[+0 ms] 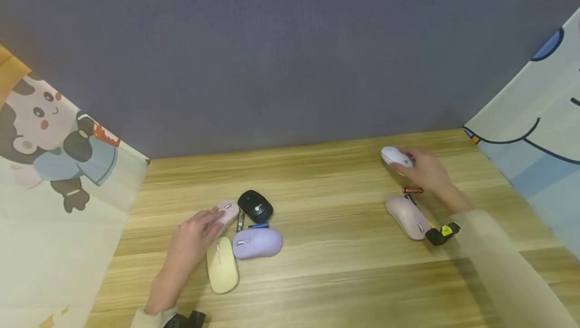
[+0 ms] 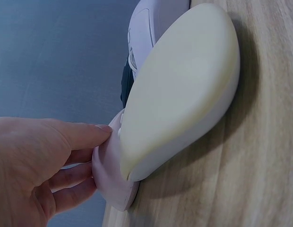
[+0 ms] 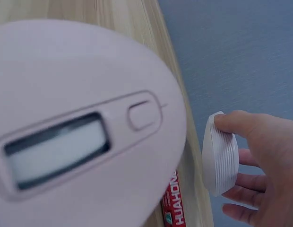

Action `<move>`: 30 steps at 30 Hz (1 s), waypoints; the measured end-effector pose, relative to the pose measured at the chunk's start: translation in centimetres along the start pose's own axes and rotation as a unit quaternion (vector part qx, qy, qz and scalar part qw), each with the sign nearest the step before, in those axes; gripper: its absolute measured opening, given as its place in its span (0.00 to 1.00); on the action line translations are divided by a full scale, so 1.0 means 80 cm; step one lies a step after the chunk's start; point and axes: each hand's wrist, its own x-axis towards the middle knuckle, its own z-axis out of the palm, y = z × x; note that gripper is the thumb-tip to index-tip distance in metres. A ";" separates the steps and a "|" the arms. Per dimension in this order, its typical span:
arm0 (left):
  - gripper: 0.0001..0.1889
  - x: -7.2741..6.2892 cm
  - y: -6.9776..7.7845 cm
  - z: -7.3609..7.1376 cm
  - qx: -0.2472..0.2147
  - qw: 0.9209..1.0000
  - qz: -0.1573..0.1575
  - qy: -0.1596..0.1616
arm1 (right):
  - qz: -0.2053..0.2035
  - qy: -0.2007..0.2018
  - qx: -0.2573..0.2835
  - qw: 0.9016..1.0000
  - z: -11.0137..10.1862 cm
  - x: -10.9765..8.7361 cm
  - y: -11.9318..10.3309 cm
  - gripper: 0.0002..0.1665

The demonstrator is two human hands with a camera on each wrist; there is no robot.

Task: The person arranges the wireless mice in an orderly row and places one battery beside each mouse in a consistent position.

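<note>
- Head view: the left hand point(image 1: 192, 235) grips a small pink mouse point(image 1: 228, 209), its fingers over the top.
- A black mouse point(image 1: 256, 206) lies just to the right of that grip, a little farther from the person.
- A dark battery point(image 1: 240, 221) and a blue battery point(image 1: 259, 226) lie to the right of the left hand, near a purple mouse point(image 1: 257, 243).
- A yellow mouse point(image 1: 222, 266) lies just to the right of that hand, nearer the person.
- The right hand point(image 1: 428, 169) grasps a white mouse point(image 1: 395, 157).
- A red battery point(image 1: 413, 190) lies on the near side of that grip, with a large pink mouse point(image 1: 406, 217) beyond it toward the person.
- Left wrist view: thumb and fingers pinch the small pink mouse; the yellow mouse partly covers it beside the grip.
- Right wrist view: the thumb presses the ribbed white mouse, with fingers behind; the large pink mouse fills the side opposite the grip, partly hiding the red battery.
</note>
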 end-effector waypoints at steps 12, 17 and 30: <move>0.16 -0.002 0.004 -0.002 0.005 1.000 -0.006 -0.002 | 0.044 -0.020 -0.001 0.999 0.005 0.022 -0.013 0.43; 0.16 -0.003 0.005 -0.001 0.006 1.000 -0.005 0.001 | 0.061 -0.020 -0.003 0.998 0.008 0.029 -0.016 0.44; 0.17 -0.003 0.009 -0.001 0.001 1.000 -0.009 -0.006 | 0.081 -0.017 -0.011 0.996 0.012 0.035 -0.019 0.43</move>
